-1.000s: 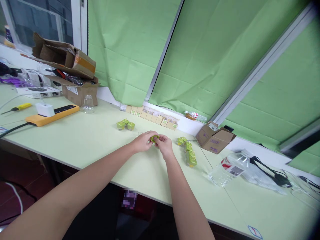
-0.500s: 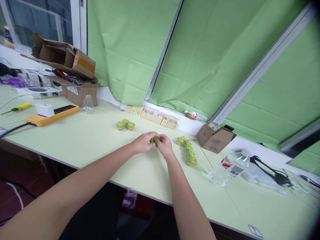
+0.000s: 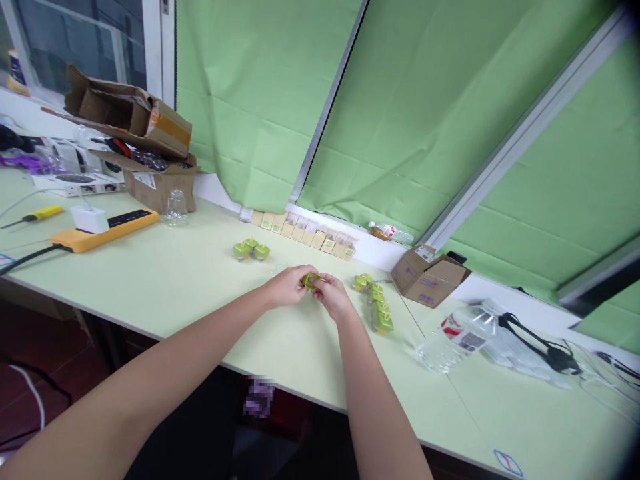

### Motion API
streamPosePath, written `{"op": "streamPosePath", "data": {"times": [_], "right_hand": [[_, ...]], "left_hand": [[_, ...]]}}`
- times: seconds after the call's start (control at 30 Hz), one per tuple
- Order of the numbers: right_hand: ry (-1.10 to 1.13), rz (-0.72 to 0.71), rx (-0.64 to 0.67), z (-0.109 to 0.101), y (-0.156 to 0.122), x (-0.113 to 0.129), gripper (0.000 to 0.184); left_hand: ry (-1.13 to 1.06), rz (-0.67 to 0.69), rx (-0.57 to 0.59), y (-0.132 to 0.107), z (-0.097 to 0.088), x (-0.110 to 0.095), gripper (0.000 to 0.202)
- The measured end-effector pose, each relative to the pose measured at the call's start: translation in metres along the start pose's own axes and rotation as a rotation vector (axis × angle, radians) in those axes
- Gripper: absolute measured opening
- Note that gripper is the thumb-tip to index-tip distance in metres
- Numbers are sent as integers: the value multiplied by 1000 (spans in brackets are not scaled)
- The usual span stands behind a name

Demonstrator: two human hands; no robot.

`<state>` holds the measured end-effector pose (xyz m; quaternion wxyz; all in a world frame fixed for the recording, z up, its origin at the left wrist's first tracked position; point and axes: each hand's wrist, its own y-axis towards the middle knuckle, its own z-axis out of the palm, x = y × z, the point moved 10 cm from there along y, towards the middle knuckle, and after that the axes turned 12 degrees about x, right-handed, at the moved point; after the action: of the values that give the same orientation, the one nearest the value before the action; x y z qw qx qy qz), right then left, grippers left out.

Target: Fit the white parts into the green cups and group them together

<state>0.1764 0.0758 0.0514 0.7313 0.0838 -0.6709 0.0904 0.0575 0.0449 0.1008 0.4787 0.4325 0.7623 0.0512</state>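
Lying on the bench (image 3: 175,280), three green pieces (image 3: 251,249) are grouped left, a row (image 3: 376,303) right; one green piece (image 3: 311,280) is clamped between left hand (image 3: 287,285) and right hand (image 3: 334,298).

Table (image 3: 175,287) w/ green pcs (image 3: 251,249), box (image 3: 430,275), bottle (image 3: 453,340)

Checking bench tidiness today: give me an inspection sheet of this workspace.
Surface: pale green table; no spills seen on its bare parts.
Job's things: green piece pinched between both hands; trio of green pieces to its left, row of green pieces to its right.
Clutter: torn cardboard boxes, small box, row of cartons, plastic bottle on its side, screwdriver.
Grippers: left hand and right hand both closed on the green piece.
Cables: black lead into orange power strip; black cord at right.
Surroundings: green blinds; window upper left.
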Motion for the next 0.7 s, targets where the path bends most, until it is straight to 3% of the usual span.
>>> {"op": "streamPosePath", "data": {"times": [0.17,0.37,0.7], "right_hand": [[-7,-38,47,6,2,3,34],[-105,-80,-21,1,5,3,35],[-52,-55,-1,4,5,1,35]], "left_hand": [[-78,-54,-30,0,-4,11,39],[-56,-44,-30,0,-4,8,38],[-30,-44,-44,0,-6,8,39]]}}
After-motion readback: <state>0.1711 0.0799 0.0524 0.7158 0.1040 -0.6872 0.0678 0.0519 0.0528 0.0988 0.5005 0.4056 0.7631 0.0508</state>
